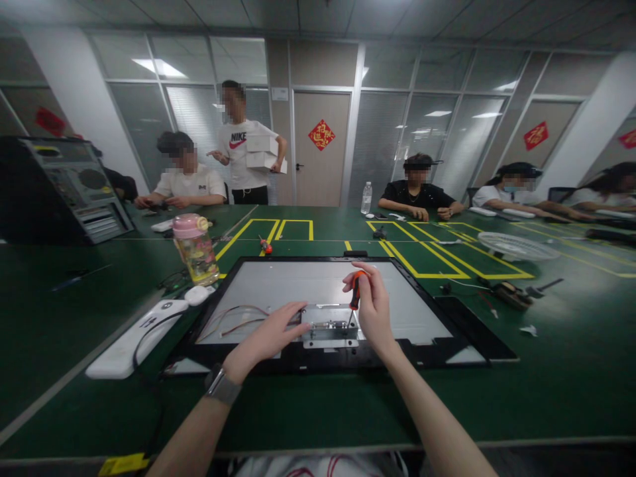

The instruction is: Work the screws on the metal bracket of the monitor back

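A flat panel [278, 281] with a black frame and pale grey back lies on the green table [348, 411]. Near its front edge sits a metal bracket [330, 334]. My right hand [373, 305] is closed around a red and black screwdriver [355, 291], whose shaft points down at the bracket's right part. My left hand [273, 334] rests at the bracket's left side, fingers stretched out and thumb apart. Thin wires [238, 318] lie on the panel left of the bracket. Whether the screwdriver tip sits in a screw is too small to tell.
Left of the panel are a white case [134, 341] with a black cable and a pink-lidded bottle [195, 248]. A computer tower [64, 189] stands far left. Tools [511, 293] and a black plate [472, 324] lie right. Several people are across the table.
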Demonstrator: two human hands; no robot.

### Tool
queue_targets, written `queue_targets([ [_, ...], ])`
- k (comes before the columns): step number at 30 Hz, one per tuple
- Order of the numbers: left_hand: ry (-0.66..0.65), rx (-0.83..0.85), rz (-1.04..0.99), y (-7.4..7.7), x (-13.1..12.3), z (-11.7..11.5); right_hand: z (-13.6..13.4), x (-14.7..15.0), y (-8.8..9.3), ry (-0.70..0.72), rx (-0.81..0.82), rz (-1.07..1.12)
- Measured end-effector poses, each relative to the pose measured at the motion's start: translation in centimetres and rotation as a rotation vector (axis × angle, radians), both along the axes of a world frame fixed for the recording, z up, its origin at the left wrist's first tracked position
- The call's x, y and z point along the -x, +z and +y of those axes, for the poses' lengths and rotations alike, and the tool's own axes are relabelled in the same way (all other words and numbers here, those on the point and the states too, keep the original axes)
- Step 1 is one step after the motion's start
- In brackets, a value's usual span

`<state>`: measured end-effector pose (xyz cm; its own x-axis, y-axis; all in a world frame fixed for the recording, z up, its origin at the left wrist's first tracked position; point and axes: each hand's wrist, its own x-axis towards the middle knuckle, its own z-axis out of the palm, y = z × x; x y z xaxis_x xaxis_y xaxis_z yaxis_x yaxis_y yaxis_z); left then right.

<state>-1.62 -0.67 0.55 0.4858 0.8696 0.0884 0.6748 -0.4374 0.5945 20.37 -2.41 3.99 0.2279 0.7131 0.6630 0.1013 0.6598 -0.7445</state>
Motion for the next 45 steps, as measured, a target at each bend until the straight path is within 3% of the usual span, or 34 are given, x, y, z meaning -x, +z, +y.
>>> queue_targets([
  [5, -0.008, 0.002, -0.009, -0.04, 0.03, -0.01, 0.1, -0.23, -0.17, -0.026, -0.019, -0.066],
  [9, -0.009, 0.002, -0.008, -0.15, 0.16, 0.04, -0.1, -0.3, 0.11, -0.223, -0.163, -0.146],
  [12, -0.007, 0.004, -0.002, -0.23, 0.23, 0.1, -0.25, -0.35, 0.32, -0.328, -0.173, -0.118],
  [22, 0.002, 0.0, 0.008, 0.28, -0.1, -0.16, -0.1, -0.36, 0.15, -0.159, -0.036, 0.051],
  [29, 0.007, 0.014, 0.014, 0.56, -0.11, -0.34, -0.08, -0.35, 0.17, -0.266, -0.167, -0.059],
  [37, 0.009, 0.008, 0.019, 0.15, 0.06, -0.14, -0.19, -0.17, 0.07, -0.127, -0.028, 0.05],
  [45, -0.001, 0.015, -0.001, 0.19, -0.02, -0.13, -0.1, -0.27, 0.15, -0.174, -0.154, -0.079],
])
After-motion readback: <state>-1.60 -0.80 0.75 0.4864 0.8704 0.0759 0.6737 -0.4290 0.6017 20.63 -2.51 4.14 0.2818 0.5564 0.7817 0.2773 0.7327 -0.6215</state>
